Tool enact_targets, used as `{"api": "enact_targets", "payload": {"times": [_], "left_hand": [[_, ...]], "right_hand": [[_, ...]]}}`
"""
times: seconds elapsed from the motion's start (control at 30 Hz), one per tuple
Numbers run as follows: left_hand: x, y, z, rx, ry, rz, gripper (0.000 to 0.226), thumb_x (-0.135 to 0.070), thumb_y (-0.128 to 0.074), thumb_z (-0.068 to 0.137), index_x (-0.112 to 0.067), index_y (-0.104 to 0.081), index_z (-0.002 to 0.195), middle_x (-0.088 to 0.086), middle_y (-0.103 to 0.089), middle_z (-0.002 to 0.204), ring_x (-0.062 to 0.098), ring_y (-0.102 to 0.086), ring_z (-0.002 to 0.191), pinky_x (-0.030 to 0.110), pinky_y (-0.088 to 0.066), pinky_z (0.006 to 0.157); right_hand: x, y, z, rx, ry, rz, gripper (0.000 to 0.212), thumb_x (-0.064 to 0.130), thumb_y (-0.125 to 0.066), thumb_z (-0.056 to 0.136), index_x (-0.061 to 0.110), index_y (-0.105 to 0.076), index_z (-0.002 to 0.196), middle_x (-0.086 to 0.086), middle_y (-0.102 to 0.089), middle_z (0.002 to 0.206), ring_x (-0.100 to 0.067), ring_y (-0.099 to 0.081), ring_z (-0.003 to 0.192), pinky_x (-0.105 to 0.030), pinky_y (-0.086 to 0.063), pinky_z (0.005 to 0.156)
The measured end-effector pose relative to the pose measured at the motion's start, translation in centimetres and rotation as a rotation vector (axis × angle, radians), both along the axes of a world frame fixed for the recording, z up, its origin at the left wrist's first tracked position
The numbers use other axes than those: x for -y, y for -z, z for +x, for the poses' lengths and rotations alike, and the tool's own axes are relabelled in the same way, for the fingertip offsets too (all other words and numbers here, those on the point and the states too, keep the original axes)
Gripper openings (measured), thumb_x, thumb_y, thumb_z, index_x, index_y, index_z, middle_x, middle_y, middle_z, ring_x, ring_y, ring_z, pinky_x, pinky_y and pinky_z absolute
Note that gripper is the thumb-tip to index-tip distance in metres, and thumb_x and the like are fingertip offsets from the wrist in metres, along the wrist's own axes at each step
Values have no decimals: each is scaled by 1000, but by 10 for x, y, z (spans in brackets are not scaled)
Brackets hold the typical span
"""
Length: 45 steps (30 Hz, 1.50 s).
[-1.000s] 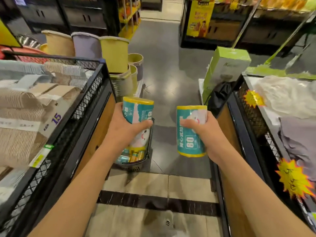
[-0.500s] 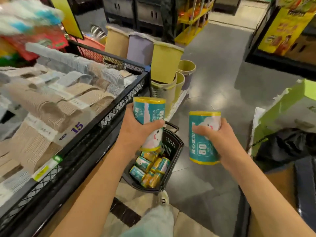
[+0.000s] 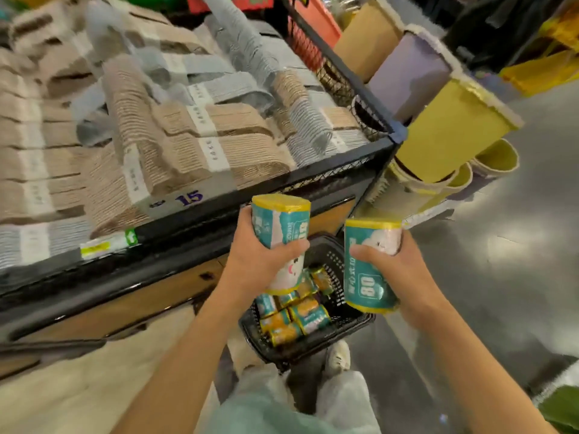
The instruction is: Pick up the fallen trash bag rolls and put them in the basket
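You have stepped up over the black plastic basket (image 3: 351,324) of small rolls; your left hand (image 3: 260,267) grips one teal-and-yellow trash bag roll (image 3: 282,227), your right hand (image 3: 398,270) another (image 3: 369,277); the drop looks close.

Two hands, left hand (image 3: 257,264) and right hand (image 3: 404,277), one large trash bag roll each: left roll (image 3: 282,227), right roll (image 3: 369,270). One black basket (image 3: 344,327); roughly six small rolls (image 3: 308,314) inside, some hidden by the left roll. Three big bins: tan bin (image 3: 366,39), purple bin (image 3: 410,73), yellow bin (image 3: 448,133). One shoe (image 3: 338,355).
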State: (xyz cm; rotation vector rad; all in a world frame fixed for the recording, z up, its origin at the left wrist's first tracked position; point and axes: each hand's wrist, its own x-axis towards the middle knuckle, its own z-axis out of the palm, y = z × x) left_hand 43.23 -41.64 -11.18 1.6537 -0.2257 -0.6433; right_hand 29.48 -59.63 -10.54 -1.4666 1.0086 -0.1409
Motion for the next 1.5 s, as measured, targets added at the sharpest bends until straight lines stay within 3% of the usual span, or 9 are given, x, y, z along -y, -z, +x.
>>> {"api": "enact_targets", "payload": {"times": [0.2, 0.4, 0.47, 0.6, 0.8, 0.93, 1.13, 1.3, 1.5], "left_hand": [[9, 53, -6, -7, -210, 206, 65, -22, -90, 66, -31, -47, 114, -8, -67, 105, 4, -68, 90, 27, -57, 74], [24, 137, -13, -11, -214, 379, 82, -25, -91, 65, -35, -41, 128, -16, -63, 113, -1, -65, 99, 25, -58, 82], [25, 180, -13, -10, -173, 458, 88, -39, -91, 60, -39, -40, 131, -15, -62, 119, 5, -64, 106, 36, -57, 89], [20, 284, -15, 42, 18, 690, 94, -56, -82, 57, -47, -32, 136, -14, -54, 129, 12, -55, 117, 40, -50, 97], [12, 446, -16, 254, 399, 987, 102, -71, -47, 53, -37, -23, 146, -9, -42, 142, 21, -42, 129, 44, -43, 102], [7, 539, -21, 384, 570, 1114, 98, -56, -70, 64, -33, -23, 147, -5, -43, 138, 23, -43, 127, 41, -41, 103], [6, 634, -30, 479, 693, 1155, 100, -50, -76, 66, -28, -22, 147, -2, -44, 137, 24, -44, 125, 40, -41, 103], [6, 671, -41, 449, 714, 1127, 101, -39, -79, 69, -26, -19, 149, -2, -41, 141, 23, -39, 129, 39, -37, 106], [4, 688, -48, 437, 666, 1074, 104, -47, -79, 72, -25, -17, 152, -3, -38, 144, 19, -36, 131, 37, -33, 108]], "right_hand": [[51, 59, 48, -108, -338, 52, 66, 28, -92, 64, 19, -53, 116, -8, -70, 108, -24, -73, 92, -45, -61, 79], [89, 153, 84, -205, -709, -3, 66, 27, -91, 71, 25, -45, 119, 6, -66, 106, -9, -66, 92, -25, -53, 72], [93, 195, 94, -248, -842, -61, 68, 30, -89, 71, 28, -42, 120, 9, -63, 107, -2, -62, 91, -18, -49, 66], [92, 300, 103, -353, -1153, -399, 86, 57, -80, 61, 27, -42, 131, 1, -57, 124, -22, -56, 116, -43, -50, 93], [79, 451, 100, -435, -1591, -779, 98, 61, -67, 80, 23, -15, 155, 0, -34, 150, -28, -34, 138, -42, -37, 110], [70, 536, 91, -475, -1722, -887, 98, 59, -70, 80, 19, -18, 153, -7, -35, 148, -33, -34, 137, -47, -37, 112], [60, 630, 79, -449, -1794, -958, 100, 60, -70, 81, 17, -16, 154, -11, -37, 149, -36, -38, 135, -48, -37, 110], [49, 670, 69, -440, -1817, -943, 101, 63, -67, 83, 17, -15, 155, -11, -36, 151, -37, -37, 136, -47, -31, 113], [43, 687, 74, -402, -1787, -862, 99, 56, -70, 85, 19, -14, 157, -8, -33, 154, -34, -30, 142, -46, -28, 116]]}}
